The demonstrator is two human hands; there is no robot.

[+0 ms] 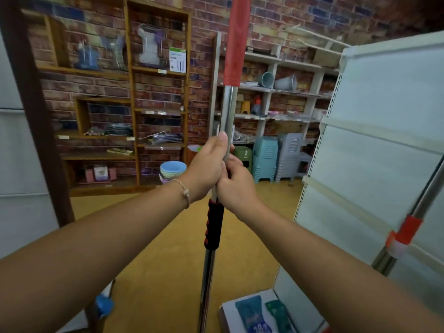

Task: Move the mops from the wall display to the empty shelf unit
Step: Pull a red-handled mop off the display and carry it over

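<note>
Brick-pattern walls (276, 18) and a yellow floor (156, 236) are seen in the head view, with wooden shelves (131, 68) at the back-left and stacked plastic stools (264, 157) further right. One mop (229, 109) is held near upright mid-frame, not yet on the shelf unit (384, 104) standing at the right; both its ends run out of frame. Its steel pole is gripped by both hands just above the black-and-red grip (213, 224). The left hand (209, 164) is clenched round the pole with the thumb laid up along it. The right hand (236, 182) is wrapped directly beneath, touching the left. This stacked hold is judged to keep the long pole vertical and stop it swinging.

A second mop (406, 233), red-collared, is leaned against the shelf unit's front, probably so the unit takes its weight.

Carton (177, 60) on the wooden shelves: green-and-white, print too small to read. Box (254, 313) at the shelf unit's lower front edge: digits resembling "28" are partly visible, rest cut off.
</note>
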